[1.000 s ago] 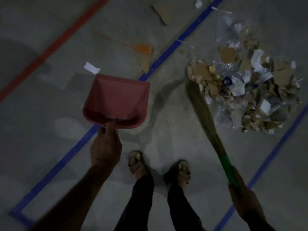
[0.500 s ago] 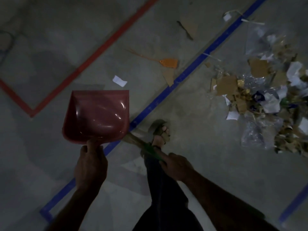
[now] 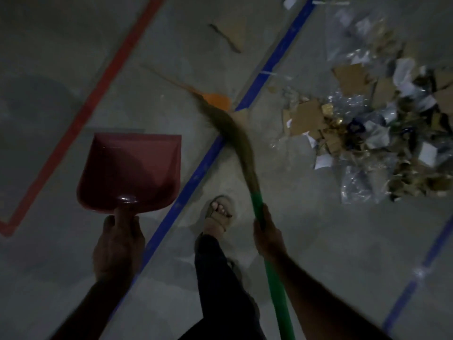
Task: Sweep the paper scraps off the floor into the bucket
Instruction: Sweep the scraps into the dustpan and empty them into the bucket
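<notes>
A heap of paper, cardboard and plastic scraps (image 3: 372, 123) lies on the grey floor at the right. My left hand (image 3: 117, 246) grips the handle of a red dustpan (image 3: 130, 173), held above the floor at the lower left. My right hand (image 3: 268, 236) grips the green handle of a grass broom (image 3: 235, 138). The broom's bristle tip reaches up and left to an orange scrap (image 3: 218, 100) and a brown cardboard piece beside the blue line. A loose cardboard piece (image 3: 232, 33) lies farther up. No bucket is in view.
A blue tape line (image 3: 196, 177) runs diagonally across the floor, a red tape line (image 3: 81, 119) lies to its left, and another blue line (image 3: 421, 271) runs at the right. My sandalled foot (image 3: 218, 214) and dark trouser leg stand between my hands.
The broom has swung out from behind the dustpan, up and right, so its tip now reaches the orange scrap. My right hand moved right. The small white scrap near the dustpan is no longer seen.
</notes>
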Demonstrator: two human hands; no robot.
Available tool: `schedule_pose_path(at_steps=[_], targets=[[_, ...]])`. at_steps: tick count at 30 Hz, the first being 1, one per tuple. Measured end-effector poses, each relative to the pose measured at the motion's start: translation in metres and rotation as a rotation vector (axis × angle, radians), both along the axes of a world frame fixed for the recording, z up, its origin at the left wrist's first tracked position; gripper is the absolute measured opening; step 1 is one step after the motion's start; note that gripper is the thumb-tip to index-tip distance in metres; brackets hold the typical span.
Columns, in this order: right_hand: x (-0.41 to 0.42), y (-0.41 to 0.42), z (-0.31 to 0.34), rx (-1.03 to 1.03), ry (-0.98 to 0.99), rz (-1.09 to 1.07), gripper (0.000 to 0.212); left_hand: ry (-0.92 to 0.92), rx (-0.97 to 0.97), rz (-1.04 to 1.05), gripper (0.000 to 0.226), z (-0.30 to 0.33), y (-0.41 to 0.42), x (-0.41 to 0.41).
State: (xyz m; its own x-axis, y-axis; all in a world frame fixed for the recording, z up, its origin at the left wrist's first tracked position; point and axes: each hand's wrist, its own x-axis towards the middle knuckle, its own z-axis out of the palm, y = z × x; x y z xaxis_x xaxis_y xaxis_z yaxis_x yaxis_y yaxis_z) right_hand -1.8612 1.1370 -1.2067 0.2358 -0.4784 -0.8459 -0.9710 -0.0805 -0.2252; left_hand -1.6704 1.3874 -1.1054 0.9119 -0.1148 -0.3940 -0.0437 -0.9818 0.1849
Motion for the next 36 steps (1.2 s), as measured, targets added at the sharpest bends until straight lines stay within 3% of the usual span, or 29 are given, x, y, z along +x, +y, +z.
schedule_pose_path(at_steps=[5, 9, 17, 28, 33, 36], targets=[[-0.041, -0.076, 0.008, -0.104, 0.043, -0.321, 0.061, 0.009, -0.051, -0.167, 0.037, -0.003, -0.064, 0.039], [-0.051, -0.131, 0.019, -0.194, 0.017, -0.391, 0.063, -0.058, -0.126, -0.326, 0.039, -0.002, -0.112, 0.058], [-0.078, -0.152, 0.039, -0.38, -0.042, -0.389, 0.062, -0.083, -0.11, -0.399, 0.044, 0.002, -0.178, 0.086], [-0.072, -0.124, 0.09, -0.487, -0.093, -0.329, 0.064, -0.084, -0.1, -0.408, 0.046, 0.003, -0.181, 0.107], [-0.065, -0.078, 0.111, -0.399, -0.157, -0.253, 0.07, -0.071, -0.111, -0.337, 0.049, 0.014, -0.168, 0.111], [-0.049, -0.038, 0.112, -0.292, -0.195, -0.071, 0.077, -0.047, -0.122, -0.312, 0.048, 0.023, -0.151, 0.117]])
